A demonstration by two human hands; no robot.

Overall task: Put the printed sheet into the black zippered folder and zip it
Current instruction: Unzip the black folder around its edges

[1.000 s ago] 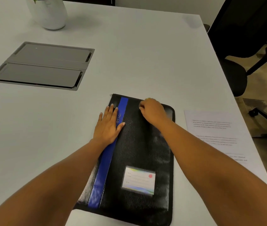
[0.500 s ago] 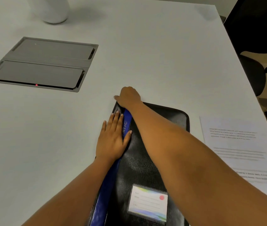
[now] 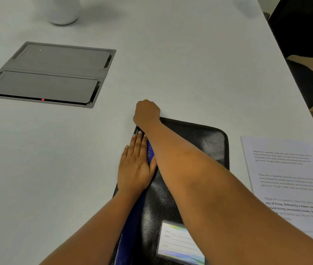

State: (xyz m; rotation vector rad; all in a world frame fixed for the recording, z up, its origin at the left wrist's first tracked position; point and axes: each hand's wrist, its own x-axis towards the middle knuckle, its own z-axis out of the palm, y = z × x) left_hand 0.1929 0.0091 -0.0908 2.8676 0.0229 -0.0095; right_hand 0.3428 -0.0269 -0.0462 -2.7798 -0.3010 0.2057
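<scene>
The black zippered folder (image 3: 199,146) lies flat on the white table in front of me, with a blue stripe (image 3: 132,217) down its left side and a label card (image 3: 178,243) near its bottom. My left hand (image 3: 135,165) rests flat on the stripe, fingers extended. My right arm crosses over it, and my right hand (image 3: 147,113) is closed at the folder's far left corner, with a small metal zipper pull (image 3: 145,100) peeking out at the fingertips. The printed sheet (image 3: 285,169) lies on the table to the right of the folder, outside it.
A grey recessed cable box (image 3: 50,73) with a red light sits in the table at the left. A white pot (image 3: 63,10) stands at the far edge. A black office chair (image 3: 305,35) is beyond the table's right edge.
My right hand moved left along the folder's far edge, from the middle to the far left corner. The left hand stayed flat on the stripe. The camera dipped closer.
</scene>
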